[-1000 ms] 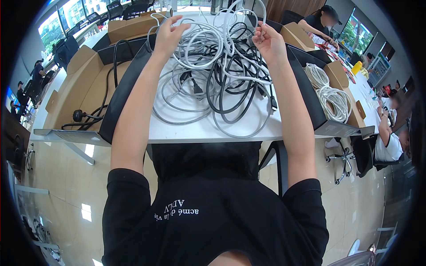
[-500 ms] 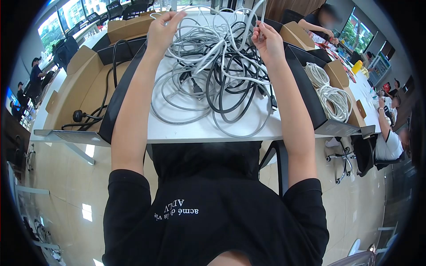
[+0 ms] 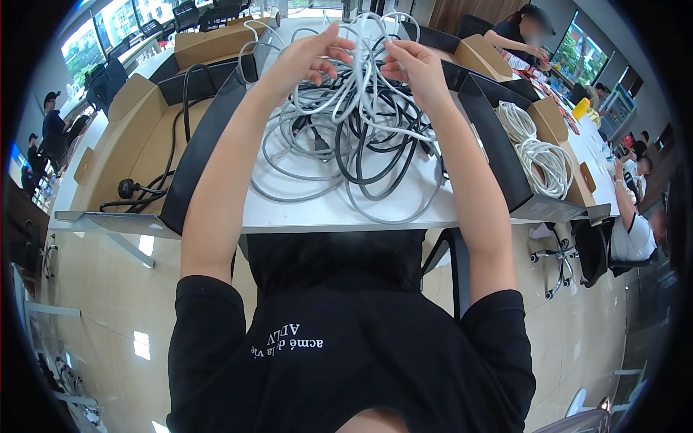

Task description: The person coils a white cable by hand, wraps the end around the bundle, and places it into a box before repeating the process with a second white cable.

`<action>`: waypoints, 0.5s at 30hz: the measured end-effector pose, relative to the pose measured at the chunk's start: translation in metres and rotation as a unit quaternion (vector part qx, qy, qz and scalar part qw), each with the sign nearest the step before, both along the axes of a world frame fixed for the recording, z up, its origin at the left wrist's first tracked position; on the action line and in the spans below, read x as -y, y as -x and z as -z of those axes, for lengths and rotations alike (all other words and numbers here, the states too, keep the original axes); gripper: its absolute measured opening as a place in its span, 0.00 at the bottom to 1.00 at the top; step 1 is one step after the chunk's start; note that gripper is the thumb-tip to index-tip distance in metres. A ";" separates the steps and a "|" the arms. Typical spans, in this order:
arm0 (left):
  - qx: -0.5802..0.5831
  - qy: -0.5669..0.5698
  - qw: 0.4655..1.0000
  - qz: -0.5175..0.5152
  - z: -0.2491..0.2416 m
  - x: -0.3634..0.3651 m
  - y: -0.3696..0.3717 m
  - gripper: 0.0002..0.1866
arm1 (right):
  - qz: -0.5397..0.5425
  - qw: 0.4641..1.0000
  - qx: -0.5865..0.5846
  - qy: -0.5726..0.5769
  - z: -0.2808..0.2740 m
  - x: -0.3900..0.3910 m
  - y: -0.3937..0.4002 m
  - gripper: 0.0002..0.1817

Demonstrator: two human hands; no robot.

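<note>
A tangle of white and grey cables (image 3: pixel 361 94) lies over black cables (image 3: pixel 354 162) on the white table (image 3: pixel 289 216). My left hand (image 3: pixel 314 61) is at the upper left of the tangle, fingers spread and curved beside the white strands. Across from it, my right hand (image 3: pixel 419 68) has its thumb and fingers pinched at a raised white cable; its exact grip is partly hidden. A black plug connector (image 3: pixel 319 144) rests among the loops.
An open box (image 3: pixel 130 155) on the left contains a black power cord (image 3: pixel 172 155). Coiled white cables (image 3: pixel 541 166) fill part of the box on the right (image 3: pixel 498 137). Other boxes stand farther back. A person (image 3: pixel 516 40) handles things at the back right.
Both hands have moved inward, toward each other, above the tangle. The white strands are now bunched upright between them, and a loop hangs out to the left.
</note>
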State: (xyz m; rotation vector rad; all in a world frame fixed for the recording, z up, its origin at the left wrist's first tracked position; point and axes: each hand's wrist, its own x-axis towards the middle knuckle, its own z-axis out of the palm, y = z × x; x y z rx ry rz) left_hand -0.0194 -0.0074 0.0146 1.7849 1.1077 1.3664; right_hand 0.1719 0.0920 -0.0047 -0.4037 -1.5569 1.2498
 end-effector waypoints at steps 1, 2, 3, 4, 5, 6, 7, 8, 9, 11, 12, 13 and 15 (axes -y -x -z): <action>-0.004 0.009 1.000 0.016 0.001 0.000 -0.002 0.31 | -0.006 1.000 0.013 -0.005 0.001 0.001 0.002 0.12; -0.018 -0.016 1.000 -0.003 0.003 -0.001 -0.004 0.29 | -0.011 1.000 0.025 -0.010 0.002 0.003 0.003 0.12; -0.036 -0.037 0.999 -0.013 0.003 -0.001 -0.005 0.28 | -0.017 0.999 0.038 -0.016 0.003 0.004 0.004 0.13; -0.053 -0.058 0.997 -0.023 0.003 0.001 -0.007 0.27 | -0.014 0.999 0.039 -0.013 0.003 0.006 0.004 0.13; -0.071 -0.079 0.994 -0.034 0.003 0.001 -0.007 0.26 | -0.012 0.999 0.041 -0.010 0.002 0.008 0.005 0.13; -0.060 -0.099 0.993 -0.036 0.003 0.000 -0.007 0.25 | -0.010 0.999 0.042 -0.008 0.002 0.009 0.005 0.13; -0.049 -0.119 0.991 -0.038 0.003 -0.001 -0.006 0.24 | 0.007 0.999 0.048 -0.015 0.001 0.009 0.005 0.12; -0.038 -0.139 0.989 -0.041 0.004 -0.002 -0.005 0.23 | 0.023 0.998 0.054 -0.023 0.000 0.009 0.004 0.12; -0.054 -0.161 0.984 -0.061 0.005 -0.003 -0.005 0.22 | 0.040 0.997 0.060 -0.030 0.000 0.009 0.003 0.12; -0.086 -0.205 0.970 -0.100 0.008 -0.006 -0.005 0.20 | 0.094 0.988 0.082 -0.092 0.002 0.003 0.002 0.12; -0.084 -0.213 0.968 -0.107 0.010 -0.008 -0.005 0.20 | 0.120 0.981 0.093 -0.122 0.002 0.001 0.001 0.12; -0.082 -0.222 0.965 -0.114 0.012 -0.009 -0.004 0.20 | 0.133 0.978 0.098 -0.131 0.001 0.000 0.000 0.13; -0.077 -0.230 0.963 -0.122 0.013 -0.010 -0.002 0.19 | 0.161 0.970 0.106 -0.148 -0.001 -0.001 -0.001 0.17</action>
